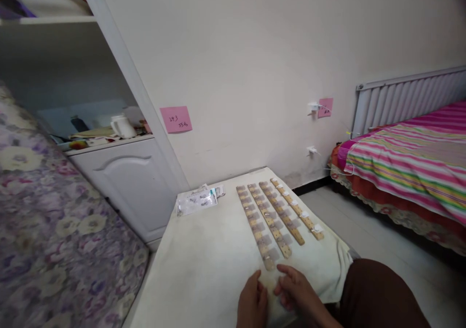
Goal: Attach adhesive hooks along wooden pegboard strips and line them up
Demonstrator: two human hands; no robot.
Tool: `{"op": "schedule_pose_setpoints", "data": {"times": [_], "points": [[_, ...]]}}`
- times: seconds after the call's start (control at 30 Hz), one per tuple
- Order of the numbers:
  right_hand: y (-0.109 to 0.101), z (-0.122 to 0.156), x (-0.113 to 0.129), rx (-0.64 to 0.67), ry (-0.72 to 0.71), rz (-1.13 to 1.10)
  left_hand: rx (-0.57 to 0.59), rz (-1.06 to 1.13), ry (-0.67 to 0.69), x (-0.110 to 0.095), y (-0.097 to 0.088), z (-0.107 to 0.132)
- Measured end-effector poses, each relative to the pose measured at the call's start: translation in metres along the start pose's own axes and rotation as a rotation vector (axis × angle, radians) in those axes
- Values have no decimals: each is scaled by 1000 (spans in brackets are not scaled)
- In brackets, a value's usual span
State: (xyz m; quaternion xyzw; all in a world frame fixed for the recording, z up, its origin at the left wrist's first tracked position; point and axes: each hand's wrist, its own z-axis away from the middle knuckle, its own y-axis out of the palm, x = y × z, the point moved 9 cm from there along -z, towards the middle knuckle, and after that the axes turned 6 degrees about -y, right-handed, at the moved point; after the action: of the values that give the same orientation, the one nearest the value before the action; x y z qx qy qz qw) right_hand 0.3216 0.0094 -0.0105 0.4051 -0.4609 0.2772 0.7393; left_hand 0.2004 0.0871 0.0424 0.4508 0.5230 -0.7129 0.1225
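Four light wooden strips lie side by side on a cloth-covered table (196,265). Small clear or pale pieces sit at intervals along the leftmost strip (257,231), the second strip (269,220) and the third strip (282,212). White pieces are set along the rightmost strip (307,222). My left hand (252,301) is just below the near end of the leftmost strip, fingers loosely curled and thumb raised apart. Right of it, my right hand (296,291) has its index finger stretched out and the others bent. I make out nothing held in either hand.
Clear plastic packets (198,200) lie at the table's back left. A white cabinet (127,187) and a floral cover (69,231) stand left. My knee (382,294) is close on the right, with a striped bed (411,148) beyond. Chargers (313,108) are plugged into the wall.
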Motion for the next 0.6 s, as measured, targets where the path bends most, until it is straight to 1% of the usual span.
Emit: {"op": "schedule_pose_setpoints", "data": {"times": [0.13,0.23,0.3,0.4,0.5,0.6], "points": [[5,2,3,-8,66,-153,39,32,-39,-11,5,-12],[10,2,4,5,105,-233,96,63,-45,-19,9,-18],[11,2,4,1,117,-265,118,89,-55,-21,10,-20],[11,0,6,-36,96,-250,114,127,-82,-18,7,-20],[9,-4,10,-86,45,-160,94,176,-103,-12,4,-19],[11,-7,12,-109,20,-128,124,239,-137,-8,5,-18]]}}
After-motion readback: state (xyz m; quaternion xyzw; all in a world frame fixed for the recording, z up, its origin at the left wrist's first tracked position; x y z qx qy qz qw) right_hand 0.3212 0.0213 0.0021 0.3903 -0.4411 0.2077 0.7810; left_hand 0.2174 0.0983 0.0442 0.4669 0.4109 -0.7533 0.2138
